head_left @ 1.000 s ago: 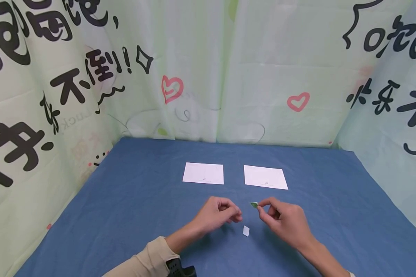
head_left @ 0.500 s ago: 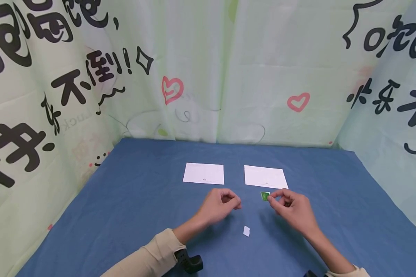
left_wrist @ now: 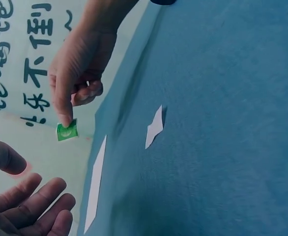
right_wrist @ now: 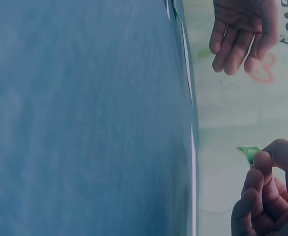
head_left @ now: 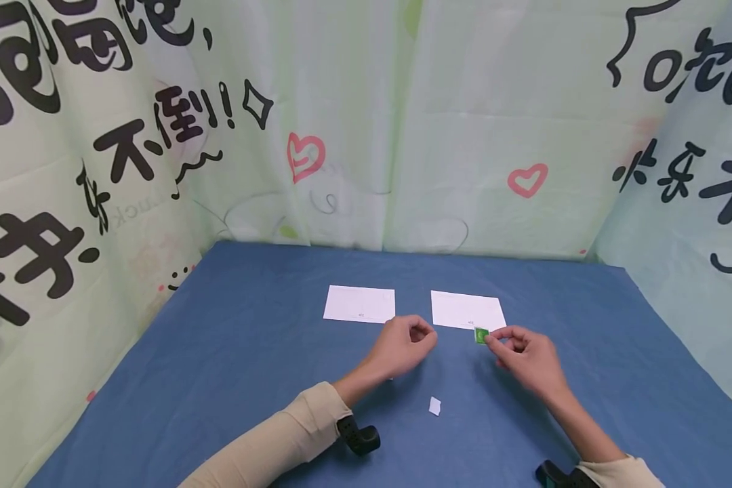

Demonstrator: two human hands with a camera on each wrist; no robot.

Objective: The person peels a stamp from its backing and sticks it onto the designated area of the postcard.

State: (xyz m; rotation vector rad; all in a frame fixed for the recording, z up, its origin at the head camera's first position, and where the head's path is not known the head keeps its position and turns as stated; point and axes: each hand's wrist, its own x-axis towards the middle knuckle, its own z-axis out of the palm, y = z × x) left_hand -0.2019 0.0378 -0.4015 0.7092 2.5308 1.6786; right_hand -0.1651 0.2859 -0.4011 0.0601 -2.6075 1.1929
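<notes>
In the head view, my right hand [head_left: 531, 356] pinches a small green stamp [head_left: 481, 335] between thumb and index finger. It holds the stamp above the cloth, by the front edge of the right white card [head_left: 468, 310] as seen from the head. The left wrist view shows the face of the stamp [left_wrist: 66, 131], green with a pale round mark. My left hand [head_left: 405, 342] hovers with loosely bent fingers and nothing between them, near the left white card [head_left: 358, 303]. A small white paper scrap [head_left: 435, 406] lies on the cloth between the forearms.
A blue cloth [head_left: 268, 352] covers the table. Pale curtains [head_left: 463, 102] with dark writing and red hearts hang behind it and on both sides. Dark wrist cameras [head_left: 358, 435] are strapped at the sleeves.
My right hand has carried the stamp away from me and rightward, up to the right card. The stamp's green face has turned toward the head camera. My left hand has also moved forward.
</notes>
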